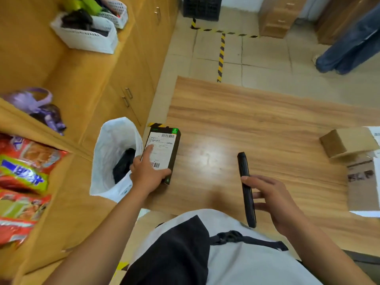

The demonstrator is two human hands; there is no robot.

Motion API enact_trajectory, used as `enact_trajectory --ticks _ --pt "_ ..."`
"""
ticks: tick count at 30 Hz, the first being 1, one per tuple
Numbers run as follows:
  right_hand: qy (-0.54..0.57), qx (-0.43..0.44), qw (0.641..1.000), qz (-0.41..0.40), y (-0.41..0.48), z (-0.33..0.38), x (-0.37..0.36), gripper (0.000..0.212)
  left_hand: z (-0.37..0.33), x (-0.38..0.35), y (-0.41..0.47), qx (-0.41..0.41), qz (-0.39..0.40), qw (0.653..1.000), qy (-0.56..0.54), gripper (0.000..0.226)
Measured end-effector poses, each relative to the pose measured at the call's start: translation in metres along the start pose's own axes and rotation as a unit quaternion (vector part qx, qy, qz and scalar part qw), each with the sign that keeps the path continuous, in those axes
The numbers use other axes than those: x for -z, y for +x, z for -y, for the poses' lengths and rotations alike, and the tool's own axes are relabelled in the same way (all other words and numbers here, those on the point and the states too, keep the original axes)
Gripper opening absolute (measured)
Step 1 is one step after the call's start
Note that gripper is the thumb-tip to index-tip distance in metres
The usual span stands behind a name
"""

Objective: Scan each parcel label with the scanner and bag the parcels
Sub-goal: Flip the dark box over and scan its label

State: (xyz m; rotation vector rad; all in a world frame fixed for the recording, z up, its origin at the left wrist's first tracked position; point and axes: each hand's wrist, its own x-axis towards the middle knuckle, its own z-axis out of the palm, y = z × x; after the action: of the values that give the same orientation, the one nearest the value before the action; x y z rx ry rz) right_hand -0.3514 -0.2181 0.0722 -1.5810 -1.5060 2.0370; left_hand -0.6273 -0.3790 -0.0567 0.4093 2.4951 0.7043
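A flat black parcel [164, 149] with a white barcode label lies at the left edge of the wooden table [257, 124]. My left hand [147, 171] grips its near end, thumb under the corner and forefinger on the label. My right hand [273, 198] holds a long black scanner [245, 182] edge-on above the table, to the right of the parcel. A white plastic bag [115, 149] stands open just left of the table, with a dark parcel [123, 165] inside it.
A brown cardboard box [347, 140] and other parcels sit at the table's right edge. Yellow cabinets and a counter with snack packets [22, 182], a purple bag [39, 105] and white baskets [86, 36] line the left. Another person's legs [349, 50] stand far right on the tiled floor.
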Motion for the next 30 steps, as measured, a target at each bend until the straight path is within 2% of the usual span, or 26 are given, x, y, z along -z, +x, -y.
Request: enact_trajectory --ticks 2,6,12,14,17,20,22,24,26,28,30 --pt "-0.016 0.009 1.0 0.019 0.007 0.004 -0.019 0.039 0.021 0.021 0.01 0.038 -0.022 0.999 -0.028 0.106" --pt "-0.023 0.023 0.998 0.044 0.016 0.006 -0.048 0.033 0.059 0.055 0.03 0.096 -0.065 0.992 -0.042 0.105" --pt "-0.009 0.021 0.999 0.023 0.019 -0.002 -0.059 0.041 0.091 0.078 0.057 0.14 -0.088 0.982 -0.087 0.107" --pt "0.0 0.022 1.0 0.01 0.019 -0.004 -0.06 0.047 0.093 0.083 0.067 0.145 -0.088 0.983 -0.074 0.107" --pt "0.018 0.011 1.0 -0.007 0.02 -0.008 -0.06 0.046 0.094 0.086 0.082 0.149 -0.074 0.984 -0.064 0.108" --pt "0.031 0.008 0.999 -0.021 0.019 -0.01 -0.06 0.054 0.096 0.089 0.095 0.169 -0.043 0.985 0.014 0.111" --pt "0.037 0.007 0.999 -0.029 0.019 -0.012 -0.058 0.05 0.097 0.089 0.098 0.181 -0.014 0.982 0.052 0.11" --pt "0.044 0.007 0.998 -0.036 0.019 -0.013 -0.055 0.041 0.093 0.086 0.096 0.16 0.011 0.986 0.038 0.098" --pt "0.049 0.008 0.998 -0.042 0.019 -0.014 -0.053 0.037 0.083 0.079 0.088 0.103 0.039 0.993 -0.038 0.081" --pt "0.054 0.011 0.998 -0.042 0.02 -0.015 -0.053 0.034 0.071 0.071 0.074 0.054 0.081 0.986 -0.132 0.066" --pt "0.057 0.009 0.998 -0.04 0.021 -0.017 -0.054 0.033 0.058 0.061 0.059 0.035 0.128 0.979 -0.157 0.049"
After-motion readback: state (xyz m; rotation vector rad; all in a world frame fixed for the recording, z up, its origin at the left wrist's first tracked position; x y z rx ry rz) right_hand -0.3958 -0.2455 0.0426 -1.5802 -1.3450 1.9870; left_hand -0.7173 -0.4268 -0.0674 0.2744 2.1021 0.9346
